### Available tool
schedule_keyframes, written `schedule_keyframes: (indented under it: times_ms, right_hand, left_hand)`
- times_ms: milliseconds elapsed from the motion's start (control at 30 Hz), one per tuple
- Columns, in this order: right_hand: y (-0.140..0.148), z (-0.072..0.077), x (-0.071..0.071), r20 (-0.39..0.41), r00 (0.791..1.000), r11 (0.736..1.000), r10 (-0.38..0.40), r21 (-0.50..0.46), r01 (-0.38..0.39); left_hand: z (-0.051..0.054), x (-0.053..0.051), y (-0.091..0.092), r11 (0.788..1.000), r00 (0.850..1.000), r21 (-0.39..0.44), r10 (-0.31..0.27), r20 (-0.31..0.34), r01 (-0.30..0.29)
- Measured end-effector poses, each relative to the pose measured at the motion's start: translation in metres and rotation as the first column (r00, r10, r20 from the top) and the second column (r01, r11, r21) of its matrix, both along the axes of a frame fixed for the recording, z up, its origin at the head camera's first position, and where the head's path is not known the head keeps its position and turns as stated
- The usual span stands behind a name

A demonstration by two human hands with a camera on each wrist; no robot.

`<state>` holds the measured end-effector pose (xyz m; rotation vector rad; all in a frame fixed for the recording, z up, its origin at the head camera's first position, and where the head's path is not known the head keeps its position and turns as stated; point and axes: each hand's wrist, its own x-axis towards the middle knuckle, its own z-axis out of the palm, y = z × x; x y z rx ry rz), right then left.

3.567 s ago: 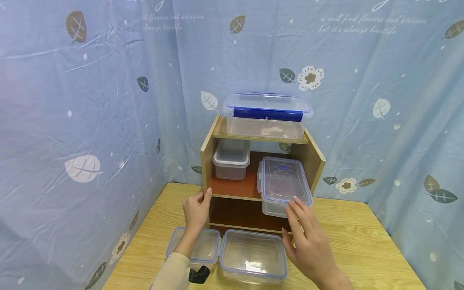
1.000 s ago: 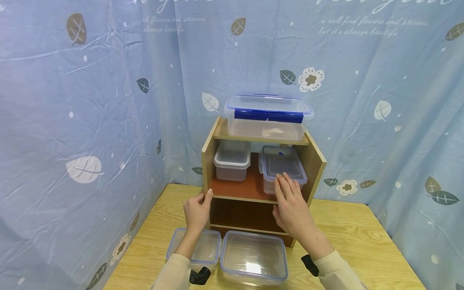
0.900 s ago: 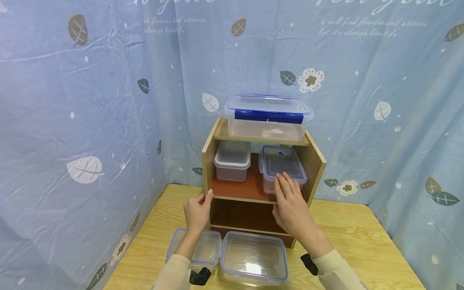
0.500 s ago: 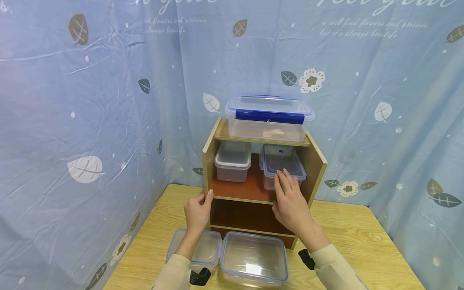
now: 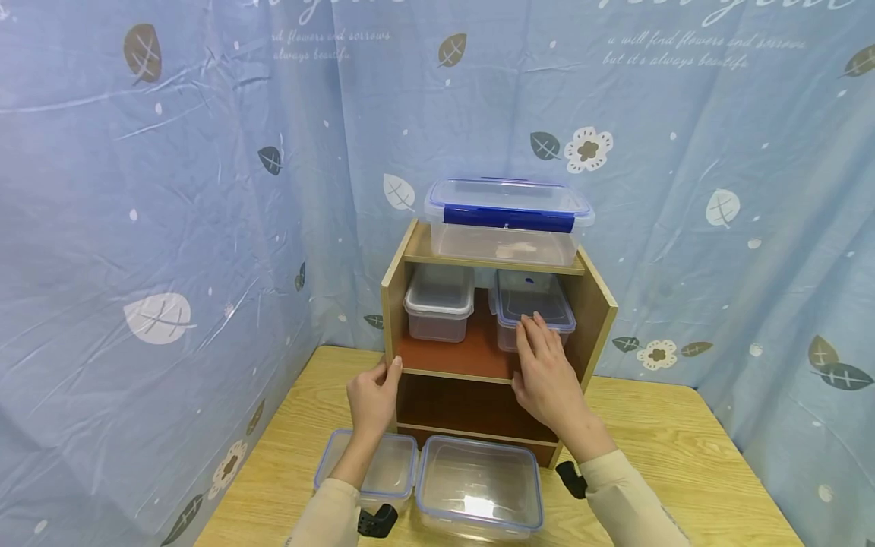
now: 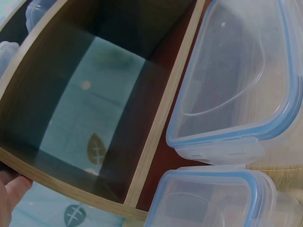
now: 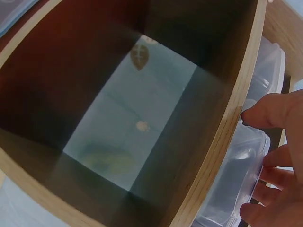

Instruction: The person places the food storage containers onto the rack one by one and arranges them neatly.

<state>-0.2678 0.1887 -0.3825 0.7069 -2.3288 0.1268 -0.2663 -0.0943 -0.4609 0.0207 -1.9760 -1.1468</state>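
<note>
My left hand (image 5: 372, 396) grips the left side panel of a small wooden shelf unit (image 5: 395, 300), its thumb on the front edge. That hand (image 6: 10, 197) shows only partly in the left wrist view. My right hand (image 5: 548, 380) presses its nearly straight fingers against the front of a clear food container (image 5: 535, 298) with a blue-edged lid. This container lies on the middle shelf at the right, partly hidden by the fingers. In the right wrist view, the thumb of my right hand (image 7: 281, 175) is at the shelf's front edge, and the fingers touch the container (image 7: 232, 172).
A clear lidded container (image 5: 437, 304) sits at the left of the middle shelf. A larger one with a blue clasp (image 5: 507, 245) stands on top. Two blue-rimmed containers, one small (image 5: 383, 463) and one large (image 5: 478, 479), lie on the wooden table (image 5: 656, 456) before the unit.
The right container has slid back from jutting over the middle shelf's front edge to deeper inside, with my right hand following it. My left hand has kept its place on the side panel.
</note>
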Motion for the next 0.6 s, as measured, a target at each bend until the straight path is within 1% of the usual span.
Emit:
schedule_keyframes:
  times_ms: [100, 200, 300, 433, 600]
  right_hand:
    - [-0.0011, -0.0002, -0.0013, 0.023, 1.000, 1.000, -0.008, -0.023, 0.008]
    - [-0.0018, -0.0006, -0.0022, 0.038, 0.999, 0.999, -0.009, -0.037, 0.011]
    - [-0.0025, -0.0011, -0.0031, 0.040, 0.999, 0.999, -0.016, -0.035, 0.017]
    - [-0.0034, -0.0014, -0.0037, 0.037, 0.999, 0.999, -0.028, -0.031, 0.030]
    - [-0.0038, -0.0011, -0.0036, 0.067, 0.997, 0.999, -0.030, -0.028, 0.032]
  left_hand:
    - [-0.0006, 0.0000, 0.0000, 1.000, 1.000, 0.003, -0.013, -0.003, 0.013]
    - [-0.0011, -0.0001, -0.0001, 1.000, 1.000, -0.002, -0.014, -0.011, 0.014]
    - [-0.0016, -0.0005, -0.0010, 1.000, 1.000, -0.010, -0.003, -0.017, 0.003]
    - [-0.0017, -0.0016, -0.0022, 1.000, 1.000, -0.003, -0.010, -0.014, 0.010]
    - [-0.0015, -0.0016, -0.0030, 1.000, 1.000, 0.002, -0.012, -0.012, 0.012]
